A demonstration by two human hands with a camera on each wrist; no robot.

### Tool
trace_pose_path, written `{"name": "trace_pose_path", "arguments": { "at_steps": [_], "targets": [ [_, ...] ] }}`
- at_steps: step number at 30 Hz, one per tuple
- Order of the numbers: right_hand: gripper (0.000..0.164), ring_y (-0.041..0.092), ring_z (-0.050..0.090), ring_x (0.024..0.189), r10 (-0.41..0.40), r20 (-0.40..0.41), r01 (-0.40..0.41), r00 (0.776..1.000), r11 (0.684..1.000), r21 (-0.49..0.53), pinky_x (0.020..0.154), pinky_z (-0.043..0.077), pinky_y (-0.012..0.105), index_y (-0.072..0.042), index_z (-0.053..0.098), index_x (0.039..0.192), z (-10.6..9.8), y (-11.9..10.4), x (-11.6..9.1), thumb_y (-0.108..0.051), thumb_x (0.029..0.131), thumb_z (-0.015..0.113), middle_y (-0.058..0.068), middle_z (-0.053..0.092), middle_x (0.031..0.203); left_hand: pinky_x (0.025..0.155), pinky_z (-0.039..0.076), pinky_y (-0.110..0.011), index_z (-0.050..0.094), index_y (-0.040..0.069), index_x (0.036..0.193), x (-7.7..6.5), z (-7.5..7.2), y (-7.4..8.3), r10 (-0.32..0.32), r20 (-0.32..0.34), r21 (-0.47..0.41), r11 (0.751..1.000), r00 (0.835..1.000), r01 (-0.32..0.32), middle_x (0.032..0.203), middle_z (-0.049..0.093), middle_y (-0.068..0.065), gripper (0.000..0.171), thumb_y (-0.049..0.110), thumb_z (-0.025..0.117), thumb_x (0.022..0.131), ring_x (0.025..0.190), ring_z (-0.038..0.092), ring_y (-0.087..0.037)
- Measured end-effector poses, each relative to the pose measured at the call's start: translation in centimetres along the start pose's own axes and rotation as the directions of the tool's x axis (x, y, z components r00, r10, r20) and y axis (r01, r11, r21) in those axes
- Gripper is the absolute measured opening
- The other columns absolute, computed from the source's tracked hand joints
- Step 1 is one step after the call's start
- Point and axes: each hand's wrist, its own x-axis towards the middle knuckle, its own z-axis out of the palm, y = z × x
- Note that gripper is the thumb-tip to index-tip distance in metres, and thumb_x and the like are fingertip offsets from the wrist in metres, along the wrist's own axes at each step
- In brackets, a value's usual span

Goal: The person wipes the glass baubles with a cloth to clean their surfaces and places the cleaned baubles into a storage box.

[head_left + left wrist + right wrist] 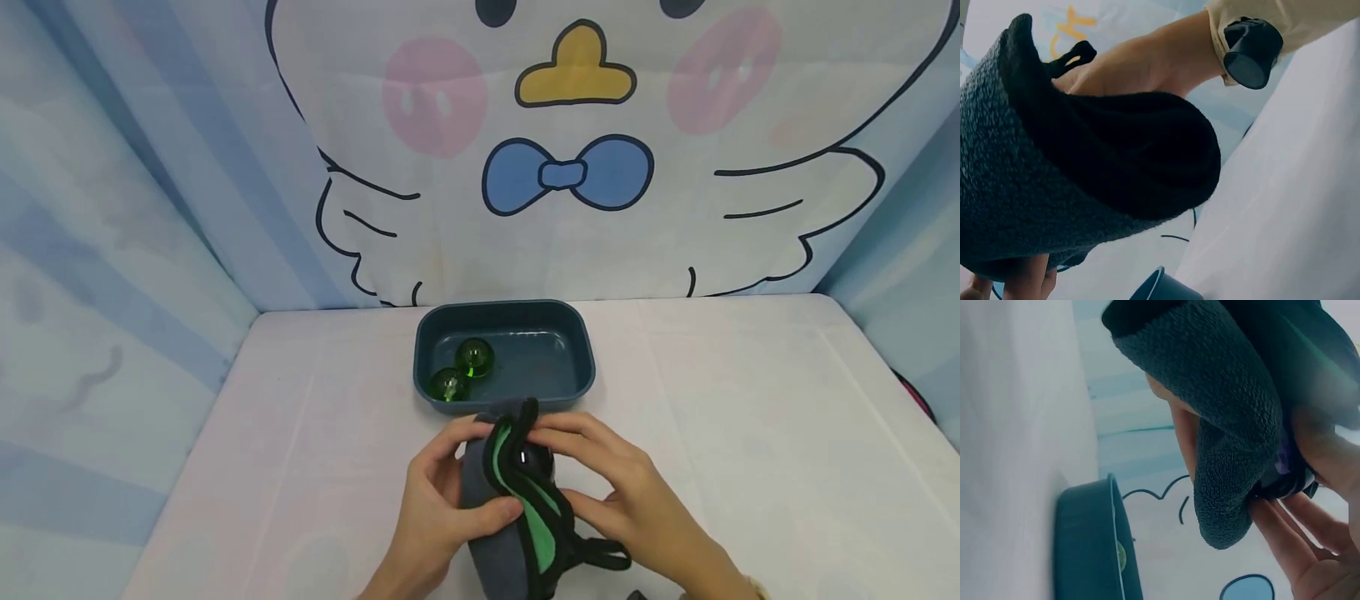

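My left hand grips a folded grey terry cloth, thumb on its front and fingers behind. The cloth has black edging, green panels and black loops. In its fold sits a dark, glossy round ball, partly covered. My right hand pinches this ball between thumb and fingers, its fingertips right at the black edging. From the right wrist view, the ball shows a purple patch between cloth and fingers. The left wrist view is mostly filled by the cloth, which hides much of the left hand.
A dark teal rectangular tub stands just beyond the hands. Two clear green balls, one behind the other, lie in its left half. A white-covered table runs back to a printed curtain. A small dark object shows at the bottom edge.
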Motion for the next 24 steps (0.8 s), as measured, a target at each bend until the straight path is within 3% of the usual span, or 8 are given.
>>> {"name": "trace_pose_path", "arguments": {
  "at_steps": [3,8,12,14,18,20,24],
  "targets": [
    [0.058,0.013,0.059,0.121,0.073,0.045,-0.074,0.996,0.997,0.037,0.092,0.056,0.026,-0.006,0.055,0.139,-0.30,-0.11,-0.10,0.005,0.085,0.073,0.008,0.058,0.134,0.092,0.057,-0.040,0.056,-0.001,0.126,-0.07,0.12,-0.05,0.000,0.001,-0.010,1.000,1.000,0.000,0.137,0.049,-0.017,0.059,-0.006,0.081,0.073,0.110,0.061,-0.028],
    [0.063,0.015,0.056,0.125,0.162,0.097,-0.158,0.982,0.986,-0.043,0.096,0.054,0.027,-0.015,0.050,0.145,-0.56,-0.40,-0.02,0.001,0.087,0.072,0.002,0.053,0.142,0.092,0.056,-0.040,0.056,0.002,0.126,-0.05,0.35,-0.30,-0.033,-0.072,0.003,0.999,0.997,0.033,0.137,0.046,-0.016,0.059,-0.006,0.080,0.073,0.116,0.059,-0.029],
    [0.066,0.015,0.052,0.128,0.147,0.073,-0.139,0.986,0.985,-0.104,0.103,0.048,0.023,-0.016,0.053,0.143,-0.74,-0.41,-0.05,-0.001,0.083,0.077,0.002,0.051,0.144,0.094,0.056,-0.039,0.055,0.004,0.128,0.02,0.50,-0.49,-0.045,-0.099,0.002,0.999,0.994,0.045,0.138,0.044,-0.017,0.061,-0.005,0.080,0.072,0.120,0.057,-0.029],
    [0.059,0.014,0.051,0.129,0.113,0.064,-0.107,0.992,0.990,-0.093,0.104,0.046,0.021,-0.014,0.055,0.140,-0.74,-0.35,-0.02,-0.014,0.086,0.078,0.003,0.052,0.142,0.093,0.056,-0.040,0.054,0.003,0.129,0.01,0.51,-0.45,-0.046,-0.092,-0.002,0.999,0.995,0.046,0.138,0.043,-0.017,0.062,-0.005,0.080,0.073,0.119,0.058,-0.029],
    [0.047,0.015,0.051,0.127,0.005,0.046,-0.002,0.999,0.999,-0.052,0.103,0.045,0.018,-0.009,0.059,0.136,-0.48,0.01,-0.06,-0.031,0.094,0.066,0.008,0.054,0.138,0.094,0.056,-0.040,0.053,0.003,0.129,0.03,0.46,-0.49,-0.041,-0.072,-0.004,0.999,0.997,0.040,0.139,0.043,-0.016,0.062,-0.006,0.080,0.073,0.120,0.056,-0.028],
    [0.044,0.017,0.052,0.126,-0.036,0.036,0.038,0.999,0.998,-0.051,0.103,0.046,0.018,-0.007,0.060,0.135,-0.27,0.18,-0.03,-0.031,0.097,0.061,0.011,0.054,0.137,0.096,0.055,-0.038,0.054,0.003,0.129,0.02,0.38,-0.55,-0.030,-0.072,0.002,1.000,0.997,0.030,0.139,0.043,-0.015,0.062,-0.006,0.080,0.073,0.124,0.052,-0.028],
    [0.042,0.016,0.055,0.124,0.020,0.020,-0.019,1.000,0.998,-0.052,0.100,0.049,0.020,-0.009,0.059,0.136,-0.12,0.24,-0.04,-0.025,0.097,0.063,0.008,0.056,0.137,0.097,0.054,-0.038,0.055,0.004,0.129,-0.05,0.19,-0.56,-0.018,-0.048,-0.004,1.000,0.999,0.018,0.141,0.043,-0.013,0.061,-0.006,0.080,0.075,0.125,0.051,-0.028]
  ]
}}
